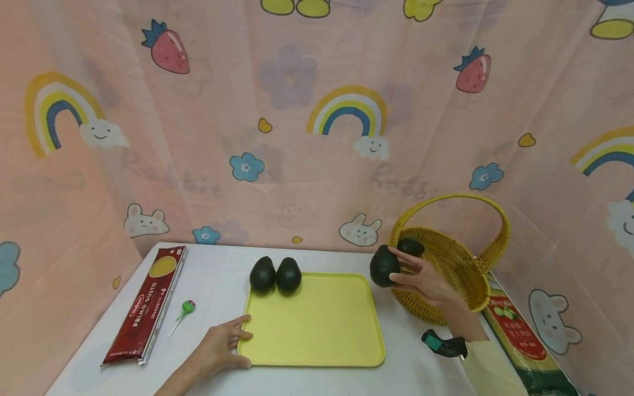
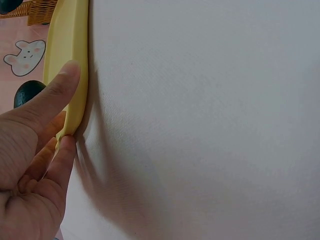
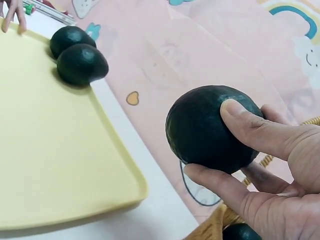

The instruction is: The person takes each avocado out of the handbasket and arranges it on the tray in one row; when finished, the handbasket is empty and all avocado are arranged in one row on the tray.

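Observation:
My right hand [image 1: 422,280] grips a dark green avocado [image 3: 210,131] between thumb and fingers, holding it up beside the basket's left rim. Another avocado [image 1: 410,246] shows inside the yellow wicker basket [image 1: 448,258], partly hidden. Two more avocados, one on the left [image 1: 263,274] and one on the right [image 1: 289,275], sit side by side at the far left corner of the yellow tray [image 1: 317,324]. At the tray's left edge is my left hand [image 1: 220,345]; in the left wrist view its thumb and fingers pinch the rim.
A red spaghetti packet [image 1: 146,305] lies at the table's left, with a green lollipop [image 1: 183,316] beside it. To the right of the basket lies a red and green package [image 1: 525,341]. A pink patterned cloth [image 1: 297,203] hangs behind the white table [image 1: 208,275].

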Demonstrator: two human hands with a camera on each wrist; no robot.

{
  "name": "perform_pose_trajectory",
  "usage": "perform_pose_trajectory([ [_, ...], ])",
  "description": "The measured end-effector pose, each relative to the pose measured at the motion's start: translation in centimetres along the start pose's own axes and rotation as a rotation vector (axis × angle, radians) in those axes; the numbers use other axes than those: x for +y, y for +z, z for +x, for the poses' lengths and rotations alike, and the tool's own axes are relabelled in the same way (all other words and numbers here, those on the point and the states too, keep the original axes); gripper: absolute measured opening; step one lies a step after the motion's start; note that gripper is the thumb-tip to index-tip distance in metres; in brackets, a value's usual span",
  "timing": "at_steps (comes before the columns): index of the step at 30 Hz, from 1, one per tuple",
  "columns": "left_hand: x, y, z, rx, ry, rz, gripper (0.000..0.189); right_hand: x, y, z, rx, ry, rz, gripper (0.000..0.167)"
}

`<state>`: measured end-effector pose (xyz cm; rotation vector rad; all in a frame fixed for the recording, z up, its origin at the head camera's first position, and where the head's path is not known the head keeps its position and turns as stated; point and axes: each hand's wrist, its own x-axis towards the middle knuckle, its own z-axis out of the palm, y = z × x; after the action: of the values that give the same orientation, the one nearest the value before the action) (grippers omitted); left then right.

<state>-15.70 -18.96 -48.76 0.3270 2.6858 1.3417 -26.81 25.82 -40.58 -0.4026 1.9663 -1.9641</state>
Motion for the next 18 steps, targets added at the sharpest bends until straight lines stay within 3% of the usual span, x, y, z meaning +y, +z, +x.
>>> perform_pose_trajectory([
  [10, 0.1, -0.1, -0.1, 0.000, -0.013, -0.001, 0.053, 1.0, 1.9, 2.1, -0.025, -0.018, -0.009, 0.065],
  [16, 0.0, -0.1, 0.1, 0.000, -0.005, -0.015, 0.074, 1.6, 3.3, 3.2, -0.033, -0.011, 0.051, 0.064],
  [18, -0.1, -0.1, 0.1, 0.002, 0.000, -0.018, 0.073, 1.8, 3.7, 3.5, -0.037, -0.008, 0.065, 0.064],
])
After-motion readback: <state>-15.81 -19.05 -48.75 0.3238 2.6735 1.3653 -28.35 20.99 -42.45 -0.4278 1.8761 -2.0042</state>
